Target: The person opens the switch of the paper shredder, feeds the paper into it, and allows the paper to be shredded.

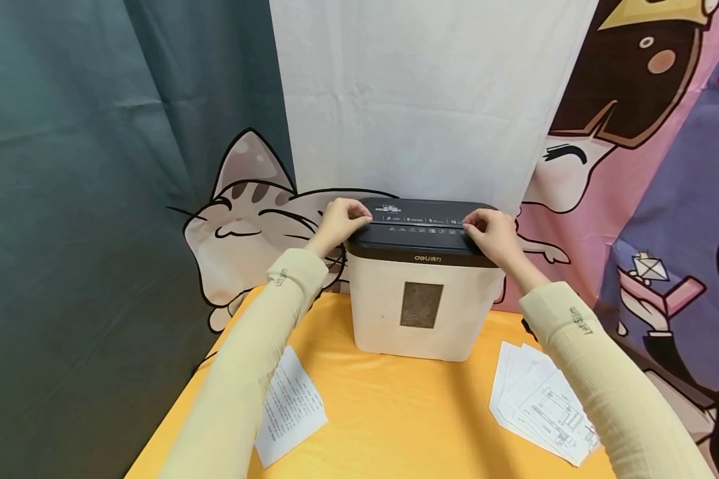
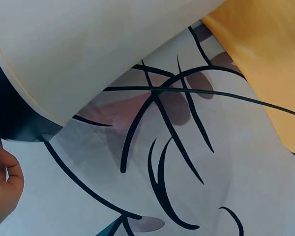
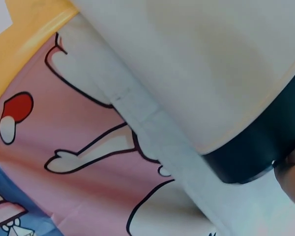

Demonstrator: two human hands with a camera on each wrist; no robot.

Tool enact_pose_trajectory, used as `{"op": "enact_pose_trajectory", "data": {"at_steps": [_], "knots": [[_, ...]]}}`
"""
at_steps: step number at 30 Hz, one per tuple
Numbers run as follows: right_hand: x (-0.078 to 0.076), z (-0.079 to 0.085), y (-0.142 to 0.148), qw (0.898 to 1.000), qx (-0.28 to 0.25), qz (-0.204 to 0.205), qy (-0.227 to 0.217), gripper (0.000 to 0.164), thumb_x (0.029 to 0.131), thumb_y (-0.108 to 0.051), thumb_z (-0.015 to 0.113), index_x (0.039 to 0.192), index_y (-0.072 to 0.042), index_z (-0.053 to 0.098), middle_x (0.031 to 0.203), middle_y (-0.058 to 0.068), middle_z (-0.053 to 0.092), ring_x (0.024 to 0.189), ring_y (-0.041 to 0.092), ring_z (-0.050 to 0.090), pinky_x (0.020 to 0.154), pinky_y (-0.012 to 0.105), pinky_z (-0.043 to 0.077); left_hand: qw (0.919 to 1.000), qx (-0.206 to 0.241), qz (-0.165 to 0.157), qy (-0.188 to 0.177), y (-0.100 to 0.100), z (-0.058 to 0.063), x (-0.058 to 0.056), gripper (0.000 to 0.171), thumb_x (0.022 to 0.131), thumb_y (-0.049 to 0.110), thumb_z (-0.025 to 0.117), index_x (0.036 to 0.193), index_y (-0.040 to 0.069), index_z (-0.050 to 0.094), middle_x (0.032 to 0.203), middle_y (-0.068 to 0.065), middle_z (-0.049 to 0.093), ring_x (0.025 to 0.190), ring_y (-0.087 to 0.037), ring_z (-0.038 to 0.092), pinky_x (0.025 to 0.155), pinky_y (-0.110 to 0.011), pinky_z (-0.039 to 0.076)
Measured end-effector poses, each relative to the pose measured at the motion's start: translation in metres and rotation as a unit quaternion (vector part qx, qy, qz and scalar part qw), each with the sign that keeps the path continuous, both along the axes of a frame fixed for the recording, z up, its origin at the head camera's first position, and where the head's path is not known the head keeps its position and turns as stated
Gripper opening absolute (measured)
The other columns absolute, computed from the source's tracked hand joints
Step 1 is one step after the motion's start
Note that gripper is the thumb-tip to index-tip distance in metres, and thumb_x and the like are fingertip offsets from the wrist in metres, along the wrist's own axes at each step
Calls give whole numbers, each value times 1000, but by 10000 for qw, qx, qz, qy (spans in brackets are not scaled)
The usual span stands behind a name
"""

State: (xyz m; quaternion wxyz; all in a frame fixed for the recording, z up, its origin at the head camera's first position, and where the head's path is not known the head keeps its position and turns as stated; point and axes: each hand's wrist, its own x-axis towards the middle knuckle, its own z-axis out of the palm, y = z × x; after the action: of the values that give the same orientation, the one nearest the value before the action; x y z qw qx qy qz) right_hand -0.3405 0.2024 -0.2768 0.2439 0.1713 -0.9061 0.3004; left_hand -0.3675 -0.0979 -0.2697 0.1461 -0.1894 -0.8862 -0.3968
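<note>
A paper shredder point(image 1: 422, 306), with a white body and a dark top, stands at the back of the yellow table. At the left end of its feed slot, my left hand point(image 1: 342, 223) has thumb and index finger pinched together. My right hand point(image 1: 492, 231) pinches the same way at the right end. Between the two sets of fingertips runs the thin pale edge of a sheet of paper point(image 1: 418, 225), nearly level with the slot. In each wrist view only part of the hand shows, close beside the dark top.
A printed sheet point(image 1: 291, 407) lies on the yellow table point(image 1: 395, 419) beside my left sleeve. Several sheets with drawings point(image 1: 539, 402) overlap at the right, partly under my right sleeve. A cartoon-printed cloth point(image 1: 239, 239) hangs close behind the shredder. A dark cord point(image 2: 226, 94) crosses the left wrist view.
</note>
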Motion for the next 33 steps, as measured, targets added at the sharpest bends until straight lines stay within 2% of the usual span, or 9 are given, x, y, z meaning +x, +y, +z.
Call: {"op": "enact_pose_trajectory", "data": {"at_steps": [6,9,13,17,20,25,29,33], "knots": [[6,-7,-7,9986,-186,113,487,11,90,-2,58,93,4,67,85,20,65,74,25,54,68,31,41,9992,257,-33,308,-18,-8,5,13,88,13,66,93,1,70,88,-15,71,69,-16,59,67,-24,47],[10,-10,-10,9962,-362,165,770,11,89,-2,59,93,4,67,85,18,65,75,24,57,69,27,42,9985,382,-22,402,-31,-11,8,13,88,13,66,92,1,70,84,-15,70,63,-11,53,60,-20,42],[19,-13,-16,9904,-674,348,1153,10,89,-3,60,93,3,67,85,17,65,74,15,54,68,18,39,9974,558,-63,459,-46,-14,14,12,87,11,67,89,0,70,83,-16,69,62,-6,50,58,-18,40],[31,-20,-24,9793,-1056,773,1545,7,87,1,62,92,3,67,84,17,66,75,1,49,68,14,39,9959,729,-206,496,-57,-23,24,12,87,11,67,89,-1,70,84,-18,69,62,-4,50,57,-17,40],[39,-30,-31,9677,-1238,1094,1901,8,84,6,63,89,3,68,83,16,66,75,0,49,71,14,40,9953,832,-258,418,-64,-34,33,13,87,13,67,90,0,70,86,-18,69,63,-3,51,59,-18,41],[54,-44,-44,9535,-1239,1579,2247,13,80,11,65,88,2,68,80,15,66,74,14,53,74,13,41,9962,820,-175,218,-76,-54,49,16,87,17,68,91,3,72,87,-15,70,68,-5,52,63,-19,41],[66,-53,-53,9487,-1251,1785,2291,19,77,14,66,88,0,68,80,14,66,76,18,55,75,15,43,9971,746,-130,71,-84,-65,61,16,88,18,66,93,3,71,89,-15,70,69,-7,53,61,-20,41],[73,-69,-61,9479,-1417,1882,2144,20,76,17,65,87,0,68,79,12,66,74,15,55,71,16,44,9976,653,-93,-212,-95,-82,72,16,89,17,66,96,4,71,89,-14,71,68,-8,54,59,-19,43]]}}
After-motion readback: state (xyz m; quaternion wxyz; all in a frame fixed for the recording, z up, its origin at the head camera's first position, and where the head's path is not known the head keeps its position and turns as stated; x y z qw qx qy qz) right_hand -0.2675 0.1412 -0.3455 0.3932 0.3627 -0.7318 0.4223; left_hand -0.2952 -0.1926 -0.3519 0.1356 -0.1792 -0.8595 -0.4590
